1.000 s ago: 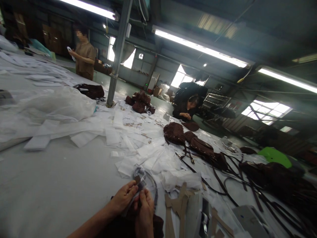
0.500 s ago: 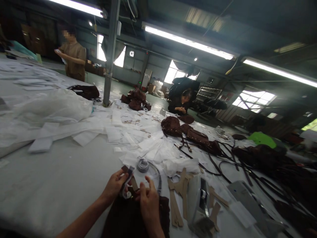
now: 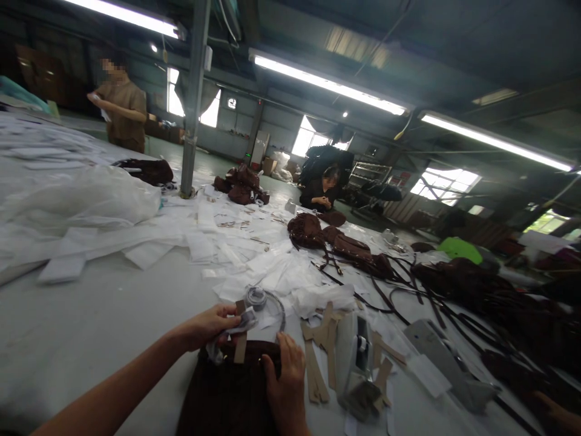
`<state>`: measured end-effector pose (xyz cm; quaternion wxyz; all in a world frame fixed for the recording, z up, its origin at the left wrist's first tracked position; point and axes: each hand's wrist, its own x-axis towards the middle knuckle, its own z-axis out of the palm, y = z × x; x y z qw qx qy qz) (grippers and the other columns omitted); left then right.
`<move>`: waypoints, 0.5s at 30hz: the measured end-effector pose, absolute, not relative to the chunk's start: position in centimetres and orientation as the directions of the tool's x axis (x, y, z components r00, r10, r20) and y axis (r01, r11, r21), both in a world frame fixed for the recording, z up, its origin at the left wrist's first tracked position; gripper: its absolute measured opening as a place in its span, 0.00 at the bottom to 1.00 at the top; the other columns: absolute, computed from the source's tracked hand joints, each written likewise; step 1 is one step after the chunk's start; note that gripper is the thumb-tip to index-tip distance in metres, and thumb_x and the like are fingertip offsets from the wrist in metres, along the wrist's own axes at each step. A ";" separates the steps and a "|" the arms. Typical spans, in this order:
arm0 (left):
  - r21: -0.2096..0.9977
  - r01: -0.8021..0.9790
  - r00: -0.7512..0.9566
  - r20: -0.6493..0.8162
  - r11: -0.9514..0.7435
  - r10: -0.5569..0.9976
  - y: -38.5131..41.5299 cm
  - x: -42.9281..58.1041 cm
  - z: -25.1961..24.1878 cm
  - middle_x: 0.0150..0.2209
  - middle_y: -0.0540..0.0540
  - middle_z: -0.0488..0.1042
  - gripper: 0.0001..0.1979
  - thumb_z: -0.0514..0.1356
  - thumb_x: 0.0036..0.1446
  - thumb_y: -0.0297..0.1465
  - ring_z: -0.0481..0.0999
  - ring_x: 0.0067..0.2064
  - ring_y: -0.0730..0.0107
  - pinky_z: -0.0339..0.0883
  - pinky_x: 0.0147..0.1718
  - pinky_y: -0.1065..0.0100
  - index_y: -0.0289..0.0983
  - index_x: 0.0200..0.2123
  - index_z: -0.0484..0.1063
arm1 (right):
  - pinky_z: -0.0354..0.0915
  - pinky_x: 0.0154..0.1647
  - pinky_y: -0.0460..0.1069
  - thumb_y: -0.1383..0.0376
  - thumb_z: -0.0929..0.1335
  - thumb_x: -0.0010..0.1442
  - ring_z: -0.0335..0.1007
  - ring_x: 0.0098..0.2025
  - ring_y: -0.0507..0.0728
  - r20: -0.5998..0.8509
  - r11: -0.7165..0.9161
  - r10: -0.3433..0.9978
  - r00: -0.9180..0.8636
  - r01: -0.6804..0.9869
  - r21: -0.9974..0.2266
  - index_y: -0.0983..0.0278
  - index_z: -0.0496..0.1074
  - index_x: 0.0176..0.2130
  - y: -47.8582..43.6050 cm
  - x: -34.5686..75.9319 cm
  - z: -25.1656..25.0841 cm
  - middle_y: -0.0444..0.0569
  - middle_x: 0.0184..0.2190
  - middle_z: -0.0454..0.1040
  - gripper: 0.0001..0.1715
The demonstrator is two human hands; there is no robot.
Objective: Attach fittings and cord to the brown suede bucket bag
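Observation:
A dark brown bag (image 3: 227,399) lies on the table in front of me, its top edge facing away. My left hand (image 3: 215,324), at the bag's upper left, pinches a film-wrapped strap (image 3: 247,319). Beside those fingertips a tan cardboard strip (image 3: 240,348) crosses the bag's top edge. My right hand (image 3: 287,378) grips the bag's upper right edge, thumb on the front and fingers near the rim; their tips are partly hidden. Just beyond the bag is a coiled, wrapped grey strap (image 3: 255,298), its free length curving down toward my right fingers.
Tan cardboard pieces (image 3: 315,363) and a grey tape dispenser (image 3: 356,369) lie to the right. Further right are another grey device (image 3: 447,357) and brown bags with straps (image 3: 472,290). White sheets (image 3: 267,260) spread ahead. Two people are beyond the table; another hand (image 3: 556,415) shows lower right.
My right hand has moved from the bag's middle to its upper right edge. My left hand has shifted slightly left, and the strap in it lies flatter. The view has turned slightly right.

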<state>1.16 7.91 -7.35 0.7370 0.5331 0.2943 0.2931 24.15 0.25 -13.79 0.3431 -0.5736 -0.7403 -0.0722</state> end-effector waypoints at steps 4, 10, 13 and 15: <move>0.958 -0.083 0.671 -0.151 0.276 0.726 8.4 0.9 -8.0 0.20 0.51 0.71 0.21 0.64 0.51 0.46 0.59 0.15 0.83 0.50 0.13 0.79 0.32 0.37 0.72 | 0.70 0.47 0.57 0.66 0.63 0.65 0.67 0.52 0.62 0.666 0.576 0.668 -0.333 0.798 -0.178 0.62 0.62 0.59 0.9 22.9 -11.9 0.59 0.54 0.68 0.23; 0.971 -0.015 0.655 -0.171 0.238 0.736 7.7 1.0 -6.8 0.21 0.51 0.71 0.19 0.66 0.48 0.44 0.60 0.16 0.82 0.53 0.14 0.78 0.32 0.34 0.73 | 0.70 0.45 0.54 0.72 0.64 0.63 0.70 0.45 0.58 0.643 0.734 0.592 -0.487 0.656 -0.179 0.54 0.74 0.47 1.3 20.7 -10.0 0.52 0.51 0.70 0.18; 0.980 0.037 0.650 -0.172 0.195 0.741 7.3 1.2 -6.6 0.19 0.52 0.70 0.18 0.65 0.48 0.43 0.61 0.16 0.81 0.54 0.14 0.79 0.32 0.32 0.74 | 0.70 0.43 0.53 0.70 0.64 0.64 0.70 0.43 0.58 0.641 0.685 0.664 -0.385 0.657 -0.314 0.57 0.76 0.41 1.6 20.5 -10.1 0.53 0.51 0.70 0.13; 0.986 0.071 0.645 -0.163 0.154 0.747 7.1 1.5 -6.7 0.19 0.52 0.70 0.15 0.64 0.50 0.41 0.63 0.16 0.79 0.55 0.14 0.78 0.33 0.32 0.75 | 0.69 0.42 0.54 0.68 0.64 0.64 0.70 0.43 0.59 0.604 0.621 0.730 -0.319 0.680 -0.391 0.59 0.76 0.37 1.9 20.5 -10.1 0.54 0.52 0.71 0.11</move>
